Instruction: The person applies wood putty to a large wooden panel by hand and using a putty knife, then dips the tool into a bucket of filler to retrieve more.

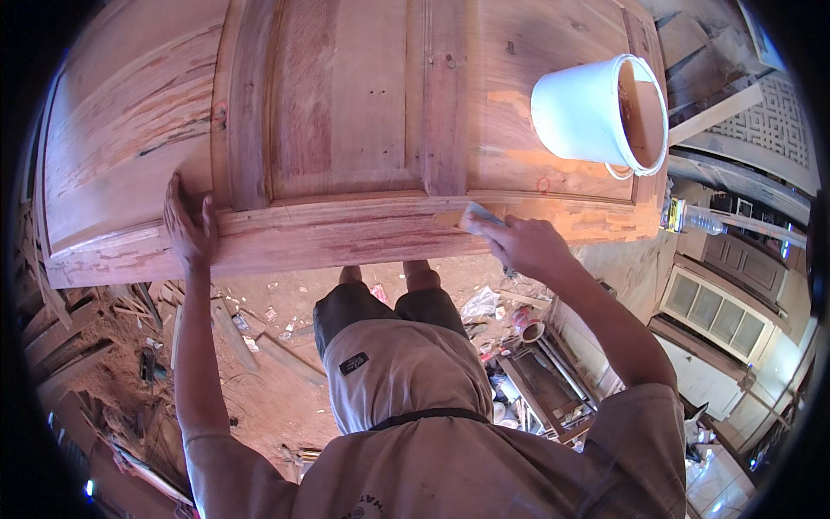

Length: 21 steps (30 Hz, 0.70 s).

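Observation:
A large wooden panel (pixel 367 95), door-like with recessed sections and mouldings, lies across in front of me. My left hand (pixel 191 227) rests on its near edge at the left, fingers stretched out and holding nothing. Toward the right, my right hand (pixel 529 246) grips a flat, pale scraper (pixel 481 216) against the panel's near rail. At the scraper's tip is a small patch of orange-brown putty (pixel 448 219). Orange-toned smears cover the rail and the wood to the right. The scraper's handle end is hidden in my fingers.
A white bucket (pixel 575 112) with brown material inside lies tipped on the panel's right part. Wood offcuts (pixel 238 337) and scraps litter the dusty floor. A can (pixel 526 324) and dark frames (pixel 545 381) are at lower right, near a white paned cabinet (pixel 718 316).

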Motion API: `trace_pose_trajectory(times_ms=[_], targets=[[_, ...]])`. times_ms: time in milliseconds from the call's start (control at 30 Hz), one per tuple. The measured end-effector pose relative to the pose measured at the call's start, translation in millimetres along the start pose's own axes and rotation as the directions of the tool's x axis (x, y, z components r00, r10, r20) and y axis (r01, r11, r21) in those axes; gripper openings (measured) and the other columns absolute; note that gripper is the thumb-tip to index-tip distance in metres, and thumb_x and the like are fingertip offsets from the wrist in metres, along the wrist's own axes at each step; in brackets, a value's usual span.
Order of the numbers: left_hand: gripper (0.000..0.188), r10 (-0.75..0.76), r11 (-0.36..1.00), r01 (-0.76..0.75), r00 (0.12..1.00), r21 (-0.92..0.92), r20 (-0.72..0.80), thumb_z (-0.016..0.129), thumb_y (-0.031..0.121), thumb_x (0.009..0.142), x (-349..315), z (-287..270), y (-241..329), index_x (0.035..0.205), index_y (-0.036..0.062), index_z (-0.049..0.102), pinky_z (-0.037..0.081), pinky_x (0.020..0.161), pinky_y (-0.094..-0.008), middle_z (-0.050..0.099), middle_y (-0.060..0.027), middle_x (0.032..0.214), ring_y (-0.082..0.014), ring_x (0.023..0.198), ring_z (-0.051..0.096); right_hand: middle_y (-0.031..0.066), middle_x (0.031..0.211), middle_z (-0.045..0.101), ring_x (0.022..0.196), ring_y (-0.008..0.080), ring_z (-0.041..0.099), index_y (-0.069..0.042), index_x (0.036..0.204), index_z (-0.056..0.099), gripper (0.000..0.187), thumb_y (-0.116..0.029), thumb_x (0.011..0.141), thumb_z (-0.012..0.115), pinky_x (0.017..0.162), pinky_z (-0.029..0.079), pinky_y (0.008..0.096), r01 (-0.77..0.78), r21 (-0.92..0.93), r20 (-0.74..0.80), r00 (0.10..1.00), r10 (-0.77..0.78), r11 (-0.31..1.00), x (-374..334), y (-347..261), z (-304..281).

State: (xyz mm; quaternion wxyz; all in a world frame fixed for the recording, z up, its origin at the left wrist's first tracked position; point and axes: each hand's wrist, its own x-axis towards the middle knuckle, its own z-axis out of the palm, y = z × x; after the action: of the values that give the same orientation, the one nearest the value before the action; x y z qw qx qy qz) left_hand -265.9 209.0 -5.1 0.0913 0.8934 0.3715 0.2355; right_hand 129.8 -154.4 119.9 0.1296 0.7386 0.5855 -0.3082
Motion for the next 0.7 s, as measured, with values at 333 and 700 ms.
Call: trace_pose_trajectory(times_ms=[333,700], targets=[[0.068,-0.037,0.996,0.037,0.999,0.084,-0.005,0.065,0.034,0.095,-7,1,-10,0.146,-0.0019,0.039,0.038,0.109,-0.0481,0.052,-0.0215,0.143,-0.0401,0.131,0.049,0.0161,0.109,0.071,0.086,0.0301,0.071,-0.02,0.144,0.051,0.044,-0.022,0.1,0.055,0.081,0.056,0.0434,-0.279,0.25,0.11,0.959,0.259,0.927,-55,61,-19],[0.063,-0.09,0.992,0.089,0.996,0.092,0.003,0.065,0.04,0.093,-1,4,-2,0.14,0.0013,0.047,0.037,0.11,-0.0488,0.052,-0.0194,0.142,-0.0382,0.131,0.049,0.0228,0.093,0.069,0.076,0.0388,0.069,-0.019,0.144,0.052,0.048,-0.012,0.097,0.059,0.07,0.055,0.0432,-0.219,0.722,-0.295,0.761,0.578,0.657,1,-129,60]])
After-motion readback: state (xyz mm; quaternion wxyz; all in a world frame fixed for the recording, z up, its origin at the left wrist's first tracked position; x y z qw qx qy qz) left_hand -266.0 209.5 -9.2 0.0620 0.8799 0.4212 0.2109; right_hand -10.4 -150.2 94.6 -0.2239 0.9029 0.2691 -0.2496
